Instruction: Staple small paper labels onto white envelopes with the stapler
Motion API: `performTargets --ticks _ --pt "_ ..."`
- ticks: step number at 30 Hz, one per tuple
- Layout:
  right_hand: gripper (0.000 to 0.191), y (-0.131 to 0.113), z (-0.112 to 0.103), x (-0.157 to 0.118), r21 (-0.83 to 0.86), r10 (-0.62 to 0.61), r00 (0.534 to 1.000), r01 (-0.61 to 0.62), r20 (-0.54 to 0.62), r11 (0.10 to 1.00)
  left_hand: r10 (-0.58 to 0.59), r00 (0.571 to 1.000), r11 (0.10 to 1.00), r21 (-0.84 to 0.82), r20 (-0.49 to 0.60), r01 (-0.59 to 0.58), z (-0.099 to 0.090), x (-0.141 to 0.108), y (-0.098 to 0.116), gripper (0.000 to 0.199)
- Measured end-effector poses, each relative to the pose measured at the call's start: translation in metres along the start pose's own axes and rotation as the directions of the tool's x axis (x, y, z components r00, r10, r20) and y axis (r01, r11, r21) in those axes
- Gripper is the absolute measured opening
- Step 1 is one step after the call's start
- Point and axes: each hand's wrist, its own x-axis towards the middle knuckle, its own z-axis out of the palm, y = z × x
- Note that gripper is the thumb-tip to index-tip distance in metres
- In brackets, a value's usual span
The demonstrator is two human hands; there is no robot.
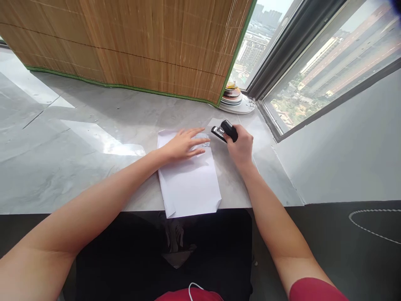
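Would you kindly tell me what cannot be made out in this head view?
All in the head view:
- Paper under the left hand: covered by that hand.
- Small marks on the paper: too small to identify, partly covered by the left hand.
- Stapler's rear end: hidden by the right hand.
- Plates' left side: behind the mat.
- Cord's ends: cut off by the right edge.

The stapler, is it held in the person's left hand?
No, the right hand holds the stapler, while the left hand lies spread on the paper.
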Motion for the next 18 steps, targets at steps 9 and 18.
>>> performTargets --ticks 9,18 --pt "0.017 -0.118 0.02 -0.043 0.244 -0.174 0.939 0.102 0.296 0.964 -0.459 0.537 0.886 -0.317 -0.708 0.34 -0.033 -0.001 -0.059 0.036" --pt "0.027 -0.097 0.022 -0.034 0.205 -0.158 0.937 0.096 0.31 0.974 -0.588 0.45 0.808 -0.468 -0.672 0.356 -0.038 -0.008 -0.078 0.032"
